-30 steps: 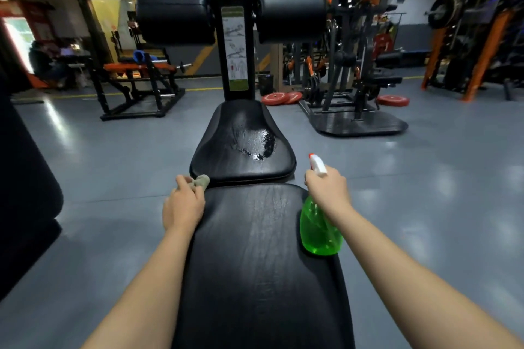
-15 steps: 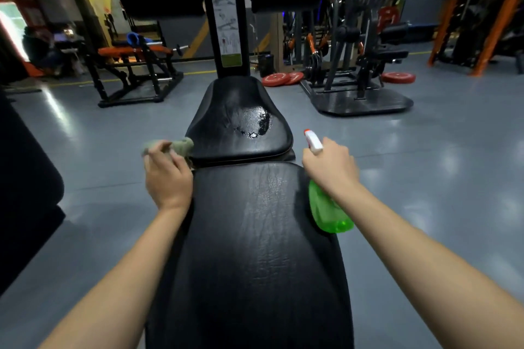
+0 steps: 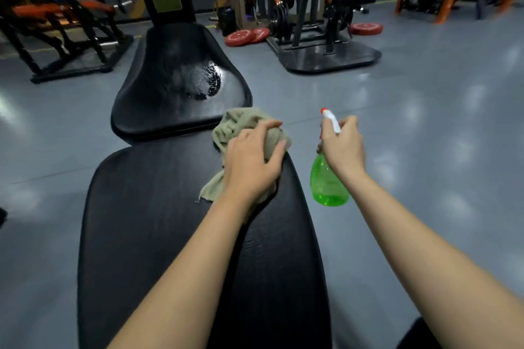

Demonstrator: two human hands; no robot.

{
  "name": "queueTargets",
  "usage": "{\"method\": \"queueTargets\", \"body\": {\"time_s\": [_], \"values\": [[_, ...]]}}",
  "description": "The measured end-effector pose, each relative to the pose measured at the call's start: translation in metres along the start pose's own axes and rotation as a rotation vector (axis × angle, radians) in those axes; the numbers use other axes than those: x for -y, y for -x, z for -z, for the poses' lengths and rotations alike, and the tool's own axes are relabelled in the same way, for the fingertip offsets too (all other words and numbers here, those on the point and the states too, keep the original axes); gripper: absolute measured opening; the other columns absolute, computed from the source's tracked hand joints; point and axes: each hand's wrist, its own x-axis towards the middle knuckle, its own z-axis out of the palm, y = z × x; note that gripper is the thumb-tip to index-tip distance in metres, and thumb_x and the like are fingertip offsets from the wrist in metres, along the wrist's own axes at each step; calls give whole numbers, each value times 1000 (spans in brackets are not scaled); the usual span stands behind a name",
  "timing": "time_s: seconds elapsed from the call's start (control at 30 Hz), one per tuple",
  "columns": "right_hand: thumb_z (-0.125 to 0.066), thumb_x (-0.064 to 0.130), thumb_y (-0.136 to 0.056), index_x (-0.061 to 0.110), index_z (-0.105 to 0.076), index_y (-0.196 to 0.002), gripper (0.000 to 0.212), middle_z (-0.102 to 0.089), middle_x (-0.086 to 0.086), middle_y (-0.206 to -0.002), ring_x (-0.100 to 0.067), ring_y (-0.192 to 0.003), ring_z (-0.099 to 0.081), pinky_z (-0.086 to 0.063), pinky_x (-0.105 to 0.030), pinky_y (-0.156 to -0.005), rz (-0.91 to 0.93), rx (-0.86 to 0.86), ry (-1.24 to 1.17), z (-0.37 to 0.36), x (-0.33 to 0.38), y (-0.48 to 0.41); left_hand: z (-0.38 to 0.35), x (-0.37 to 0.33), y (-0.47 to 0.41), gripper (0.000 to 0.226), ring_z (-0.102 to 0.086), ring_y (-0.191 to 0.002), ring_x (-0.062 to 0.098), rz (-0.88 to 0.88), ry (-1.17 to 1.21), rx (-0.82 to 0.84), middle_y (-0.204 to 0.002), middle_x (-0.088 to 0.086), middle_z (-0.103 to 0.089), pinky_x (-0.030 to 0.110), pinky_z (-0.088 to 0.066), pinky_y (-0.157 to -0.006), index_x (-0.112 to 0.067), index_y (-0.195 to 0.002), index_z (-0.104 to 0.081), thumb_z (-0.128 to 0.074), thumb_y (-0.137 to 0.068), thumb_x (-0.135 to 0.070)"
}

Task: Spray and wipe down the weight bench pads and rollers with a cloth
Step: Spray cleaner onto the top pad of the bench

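Left hand [image 3: 252, 163] clutches olive cloth [image 3: 241, 126], right hand [image 3: 344, 147] green plastic spray bottle [image 3: 326, 183]; risk: puddle [image 3: 205, 81] on black seat pad [image 3: 153, 108] drips off unwiped.

The cloth [image 3: 241, 127] lies on the near pad [image 3: 147, 207], at its far right corner, under the left hand [image 3: 252, 164]. The seat pad [image 3: 158, 110] sits just beyond. Right of the pads, the right hand [image 3: 344, 147] holds the spray bottle [image 3: 326, 184].

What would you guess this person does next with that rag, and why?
Probably slide the left hand and its cloth forward onto the seat pad: a wet patch of spray glistens there unwiped, just beyond the cloth. The right hand grips the spray bottle off to the side, beside the long pad.
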Motion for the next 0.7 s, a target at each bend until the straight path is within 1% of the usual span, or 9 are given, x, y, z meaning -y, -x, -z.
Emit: {"method": "queueTargets", "body": {"time_s": [0.07, 0.13, 0.17, 0.23, 0.33, 0.43, 0.53, 0.6, 0.7], "values": [[-54, 59, -87, 17, -50, -90, 42, -71, -1, -79, -27, -79, -68, -52, -43, -77, -37, 67, -25, -15, -42, 8, -13, 5, 4, 47, -52, -112, 21, -107, -234, -7, -115, -4, -58, 39, -40, -99, -36, -141, -50, -56, -95, -46], [-66, 46, -89, 15, -56, -86, 33, -69, 0, -79, -25, -80, -65, -43, -36, -68, -77, 117, 33, -25, -91, 10, -19, 7, 2, 55, -50, -110, 25, -93, -276, -14, -113, 2, -53, 40, -39, -100, -38, -148, -44, -55, -94, -48], [-68, 43, -90, 12, -58, -83, 33, -68, -2, -77, -27, -80, -64, -41, -36, -64, -100, 133, 67, -29, -111, 10, -20, 8, 1, 58, -50, -110, 25, -80, -295, -8, -113, 3, -54, 40, -38, -102, -40, -150, -41, -54, -94, -50], [-68, 43, -91, 6, -62, -80, 39, -70, -11, -77, -34, -83, -65, -46, -39, -65, -180, 198, 151, -37, -141, 5, -21, 8, 0, 61, -51, -114, 25, -84, -362, 17, -117, 1, -57, 39, -34, -107, -42, -152, -37, -52, -94, -51], [-65, 41, -94, 4, -63, -80, 39, -72, -18, -87, -36, -86, -65, -50, -40, -66, -236, 336, 322, -48, -170, 1, -20, 4, 1, 61, -51, -118, 24, -59, -350, 45, -120, -1, -58, 39, -31, -111, -40, -152, -36, -53, -95, -49], [-62, 31, -98, 12, -62, -96, 19, -67, -16, -108, -37, -99, -65, -43, -34, -70, -190, 475, 596, -57, -191, 10, -18, 0, 2, 55, -52, -116, 23, -24, -343, 48, -118, -3, -59, 39, -33, -111, -41, -148, -42, -56, -94, -46], [-59, 45, -100, 8, -62, -118, 41, -64, -17, -121, -38, -113, -63, -43, -36, -77, -204, 512, 740, -57, -217, 21, -19, -3, 5, 49, -53, -112, 23, -21, -296, 25, -112, -4, -61, 42, -36, -110, -39, -141, -49, -59, -93, -43], [-58, 51, -99, 9, -61, -121, 47, -64, -15, -122, -37, -115, -63, -44, -36, -78, -234, 529, 783, -56, -234, 25, -19, -5, 5, 46, -53, -111, 23, -4, -276, 12, -110, -4, -61, 44, -37, -110, -38, -138, -52, -60, -93, -41], [-55, 44, -102, 11, -60, -116, 36, -65, -11, -117, -35, -107, -65, -43, -34, -75, -176, 642, 894, -58, -251, 34, -21, -5, 5, 45, -53, -110, 24, 0, -282, 13, -108, -3, -61, 46, -37, -110, -37, -137, -54, -60, -93, -41]]}}
